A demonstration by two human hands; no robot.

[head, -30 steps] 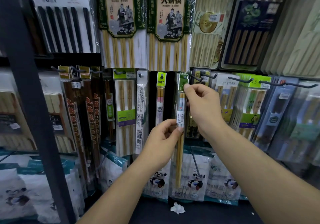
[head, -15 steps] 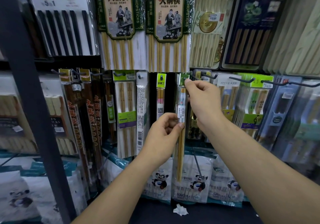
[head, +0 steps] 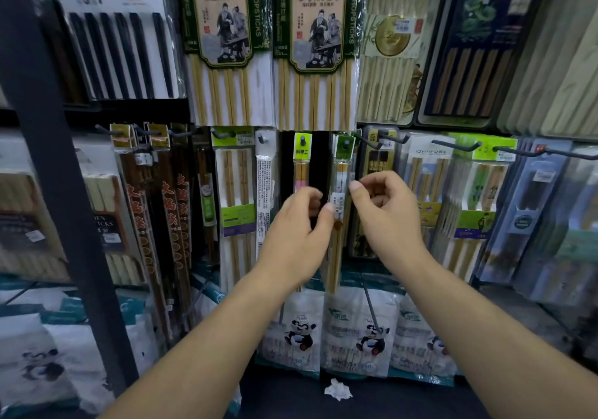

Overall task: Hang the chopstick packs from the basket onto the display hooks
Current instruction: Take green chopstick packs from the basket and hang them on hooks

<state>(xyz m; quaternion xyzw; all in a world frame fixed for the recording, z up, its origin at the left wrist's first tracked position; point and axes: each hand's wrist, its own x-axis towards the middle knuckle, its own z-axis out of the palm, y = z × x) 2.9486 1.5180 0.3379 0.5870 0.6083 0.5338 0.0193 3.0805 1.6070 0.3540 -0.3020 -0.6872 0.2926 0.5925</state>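
Note:
A narrow chopstick pack (head: 339, 172) with a green header hangs from a display hook (head: 347, 142) in the middle row. My left hand (head: 297, 227) is just left of it, fingers loosely curled, thumb tip touching the pack's white label; no pinch shows. My right hand (head: 386, 211) is just right of the pack at the same height, loosely curled, one fingertip at the pack's edge and nothing in it. A similar pack with a yellow-green header (head: 302, 159) hangs one hook to the left. The basket is out of view.
Hooks full of chopstick packs cover the wall on both sides and above. Bare hook ends (head: 453, 144) stick out at the right. A dark metal post (head: 55, 159) slants down the left. Panda-printed bags (head: 362, 337) and a crumpled paper scrap (head: 338, 389) lie below.
My right hand has come down from the pack's header at the hook to mid-pack height. My left thumb has slid off the front of the pack. The pack now hangs from the hook.

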